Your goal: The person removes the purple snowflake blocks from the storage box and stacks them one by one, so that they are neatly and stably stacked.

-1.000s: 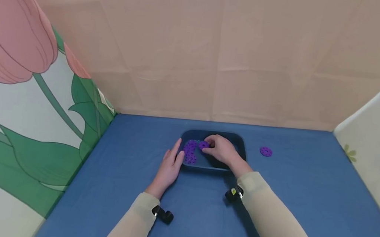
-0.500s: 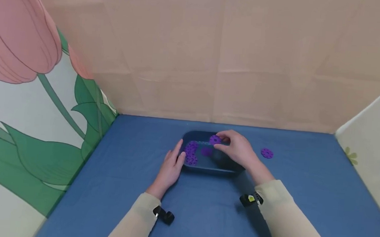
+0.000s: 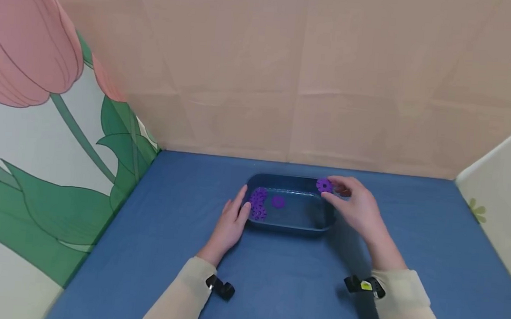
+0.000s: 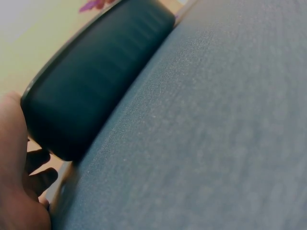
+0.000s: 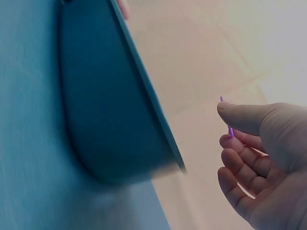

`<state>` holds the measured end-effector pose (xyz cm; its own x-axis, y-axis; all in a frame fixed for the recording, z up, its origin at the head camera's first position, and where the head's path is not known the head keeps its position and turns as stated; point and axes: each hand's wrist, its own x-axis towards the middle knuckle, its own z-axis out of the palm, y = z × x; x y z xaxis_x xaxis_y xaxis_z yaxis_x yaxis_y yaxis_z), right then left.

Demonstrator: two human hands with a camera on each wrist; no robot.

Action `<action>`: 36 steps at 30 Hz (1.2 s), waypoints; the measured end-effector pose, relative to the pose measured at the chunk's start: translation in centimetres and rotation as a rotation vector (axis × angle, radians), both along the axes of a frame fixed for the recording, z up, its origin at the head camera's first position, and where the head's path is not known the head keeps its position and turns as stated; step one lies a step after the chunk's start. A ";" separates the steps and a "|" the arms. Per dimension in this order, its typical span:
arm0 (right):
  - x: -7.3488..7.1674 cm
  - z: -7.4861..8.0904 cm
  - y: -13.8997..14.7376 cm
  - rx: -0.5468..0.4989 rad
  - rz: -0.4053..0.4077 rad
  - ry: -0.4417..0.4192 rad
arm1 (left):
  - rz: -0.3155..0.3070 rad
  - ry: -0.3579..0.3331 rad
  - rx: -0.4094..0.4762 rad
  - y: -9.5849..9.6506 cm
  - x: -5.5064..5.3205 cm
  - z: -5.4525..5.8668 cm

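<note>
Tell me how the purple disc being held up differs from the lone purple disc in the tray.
The held disc is pinched in the right grip; the lone disc lies untouched in the tray. The held disc is tilted up toward the head camera, the lone disc flat. Both are purple and round.

Purple disc [image 3: 324, 185] aloft, clustered discs [image 3: 258, 204], perhaps overlapping

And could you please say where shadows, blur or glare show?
Head view: soft shadow near the right hand on the blue table; right wrist view: tray blurred at its lower end, upper right washed out; left wrist view: bright upper left corner.
</note>
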<state>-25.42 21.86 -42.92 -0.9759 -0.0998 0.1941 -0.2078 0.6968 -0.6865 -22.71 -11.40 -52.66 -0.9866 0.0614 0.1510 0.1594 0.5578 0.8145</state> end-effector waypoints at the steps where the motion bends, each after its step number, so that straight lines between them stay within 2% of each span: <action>1: 0.1 0.1 0.5 -0.002 -0.011 0.004 | 0.001 -0.002 0.000 0.0 0.0 0.0; 6: 0.7 0.2 2.6 -0.001 -0.066 0.030 | -0.009 -0.007 0.000 0.3 0.0 0.0; 13: 1.3 -0.1 4.8 -0.006 -0.145 0.034 | -0.021 -0.025 0.005 0.1 0.4 0.2; 23: 0.9 -0.3 7.1 -0.009 -0.174 -0.012 | -0.012 -0.017 0.001 -0.5 0.7 0.7; 31: 0.4 -2.3 8.7 0.046 -0.150 -0.086 | -0.002 -0.044 0.000 -0.6 0.8 0.7; 36: 0.0 -3.5 9.5 0.074 -0.128 -0.092 | -0.006 -0.034 -0.002 -0.5 0.8 0.7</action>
<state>-25.44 31.31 -46.44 -0.9949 0.0154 0.1002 -0.0532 0.7625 -0.6448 -21.91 -11.88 -51.91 -0.9908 0.0673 0.1175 0.1351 0.5583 0.8185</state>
